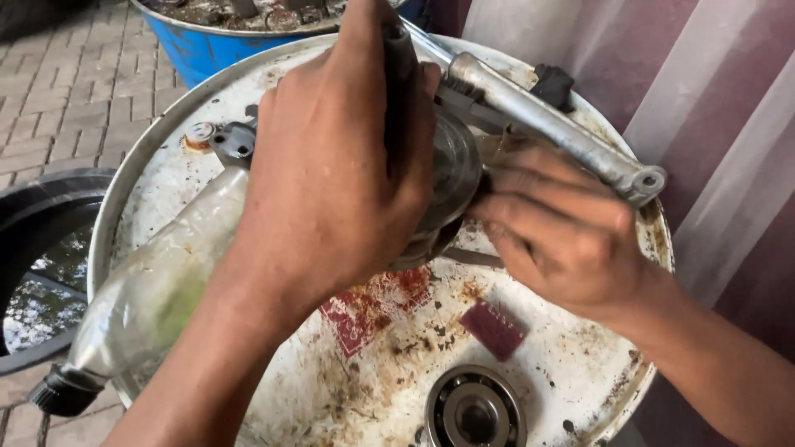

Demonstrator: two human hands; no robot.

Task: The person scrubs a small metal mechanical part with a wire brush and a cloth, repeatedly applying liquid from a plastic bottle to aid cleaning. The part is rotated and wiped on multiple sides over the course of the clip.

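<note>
A round grey metal machine part (451,178) rests on the rusty white drum lid (580,372). My left hand (331,174) lies over its left side and is closed around a dark tool handle (399,91) that points down onto the part. My right hand (555,232) grips the part from the right, fingers curled against its rim. A long silver metal arm (546,124) runs from the part toward the upper right and ends in a small eye.
A steel ball bearing (474,411) and a small dark red pad (494,329) lie on the lid near me. A cloudy plastic bottle (157,290) with a black cap lies at left. A blue barrel (207,45) stands behind, a black water-filled tub (41,215) at left, a striped curtain (712,124) at right.
</note>
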